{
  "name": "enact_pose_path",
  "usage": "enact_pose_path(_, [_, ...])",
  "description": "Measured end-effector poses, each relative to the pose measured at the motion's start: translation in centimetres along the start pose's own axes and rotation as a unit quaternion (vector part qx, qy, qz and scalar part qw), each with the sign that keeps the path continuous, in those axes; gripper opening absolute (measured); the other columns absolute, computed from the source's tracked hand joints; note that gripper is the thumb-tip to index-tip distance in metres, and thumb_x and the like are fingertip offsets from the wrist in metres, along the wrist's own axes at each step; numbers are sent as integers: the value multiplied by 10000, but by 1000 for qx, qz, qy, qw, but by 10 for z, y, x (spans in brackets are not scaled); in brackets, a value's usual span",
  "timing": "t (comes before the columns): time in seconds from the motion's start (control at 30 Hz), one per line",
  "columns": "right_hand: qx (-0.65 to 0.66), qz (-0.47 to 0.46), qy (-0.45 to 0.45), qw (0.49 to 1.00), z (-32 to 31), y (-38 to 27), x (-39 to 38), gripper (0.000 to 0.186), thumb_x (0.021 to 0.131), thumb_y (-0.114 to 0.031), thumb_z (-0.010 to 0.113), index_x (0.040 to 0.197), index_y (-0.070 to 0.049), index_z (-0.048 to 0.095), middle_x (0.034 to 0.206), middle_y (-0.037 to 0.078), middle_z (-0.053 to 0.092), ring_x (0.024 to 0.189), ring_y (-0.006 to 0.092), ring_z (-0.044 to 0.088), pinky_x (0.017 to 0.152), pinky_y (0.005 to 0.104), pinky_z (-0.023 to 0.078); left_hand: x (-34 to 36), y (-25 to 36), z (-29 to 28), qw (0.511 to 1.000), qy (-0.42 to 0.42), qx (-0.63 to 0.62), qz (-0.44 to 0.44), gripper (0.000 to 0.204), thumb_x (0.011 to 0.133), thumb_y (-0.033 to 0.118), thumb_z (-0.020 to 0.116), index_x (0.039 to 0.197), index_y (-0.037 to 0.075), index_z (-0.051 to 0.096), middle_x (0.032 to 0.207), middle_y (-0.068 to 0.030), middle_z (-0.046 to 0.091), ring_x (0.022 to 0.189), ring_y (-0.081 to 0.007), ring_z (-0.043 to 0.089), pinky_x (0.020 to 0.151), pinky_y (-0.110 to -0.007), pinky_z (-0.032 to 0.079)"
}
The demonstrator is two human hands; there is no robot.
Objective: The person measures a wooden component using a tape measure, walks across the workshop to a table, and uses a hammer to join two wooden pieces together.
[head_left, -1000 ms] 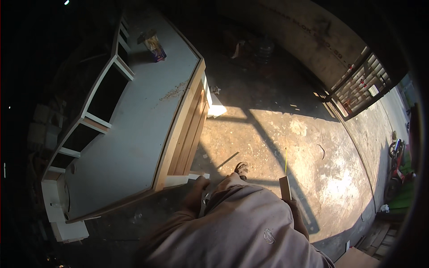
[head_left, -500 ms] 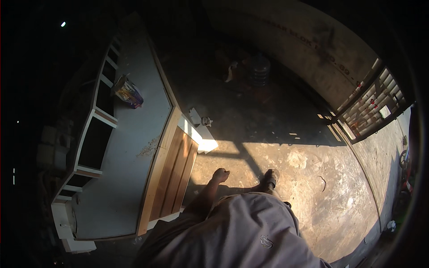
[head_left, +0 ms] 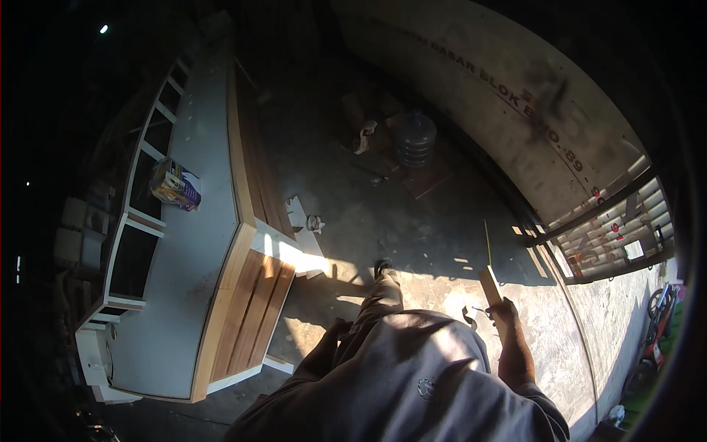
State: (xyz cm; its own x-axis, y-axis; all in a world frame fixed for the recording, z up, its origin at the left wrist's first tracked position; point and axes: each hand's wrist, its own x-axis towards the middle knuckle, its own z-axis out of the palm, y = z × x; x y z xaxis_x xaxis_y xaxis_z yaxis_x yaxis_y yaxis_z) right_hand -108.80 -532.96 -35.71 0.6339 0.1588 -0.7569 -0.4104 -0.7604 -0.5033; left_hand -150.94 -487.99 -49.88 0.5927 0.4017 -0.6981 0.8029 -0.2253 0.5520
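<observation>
My right hand point(head_left: 505, 315), right of my body, grips a short pale wooden board point(head_left: 489, 283). A thin yellow strip like a tape measure blade point(head_left: 487, 243) sticks up beyond the board's far end, and a small thin object point(head_left: 477, 310) shows beside the fingers. My left hand point(head_left: 340, 328) hangs in shadow by my left thigh; its fingers are too dark to make out. To my left stands a counter with a pale top point(head_left: 190, 280) and wood-slat front point(head_left: 247, 317), carrying a colourful package point(head_left: 175, 183) near its framed back edge.
A clear water jug point(head_left: 414, 144) stands on the shadowed floor ahead, near pale scraps point(head_left: 364, 138). White boards point(head_left: 309, 250) lie beside the counter. A painted wall point(head_left: 479, 51) and a barred gate point(head_left: 615, 228) are at the right, a red motorcycle point(head_left: 648, 331) at the far right edge.
My left hand, held forward half a second ago, has dropped back toward my thigh. My right hand and board, out of view then, show again. My view has shifted, bringing more shadowed floor and wall in.
</observation>
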Motion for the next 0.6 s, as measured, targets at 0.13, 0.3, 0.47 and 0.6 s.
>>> enact_pose_path(0.13, [26,-77,-23,996,-4,-84,61,492,715,-133,837,1109,-24,562,793,109,694,644,212,675,512,371,584,77,54,-41,979,-23,-137,-148,510,907,475,620,724,1,658,680,-138,677,545,-267,681,504,-410,532])
enact_pose_path(0.3, [1,-23,-29,999,18,-148,102,555,695,-116,861,1167,-46,577,849,134,701,691,235,691,507,390,576,157,163,-135,987,27,-91,-127,422,948,402,601,767,26,664,682,-107,696,530,-233,683,481,-386,536])
enact_pose_path(0.47, [-26,32,-58,997,16,-183,146,551,690,-127,864,1168,-47,600,876,139,704,746,247,693,565,409,575,242,220,-231,996,58,-1,-67,383,947,362,593,798,16,664,683,-99,689,543,-226,684,501,-374,541])
enact_pose_path(0.6, [-61,55,-87,993,7,-213,193,549,687,-136,866,1169,-47,619,898,142,707,790,257,693,612,424,574,279,251,-265,975,196,67,80,526,939,437,483,665,42,697,611,-140,678,608,-258,704,734,-421,566])
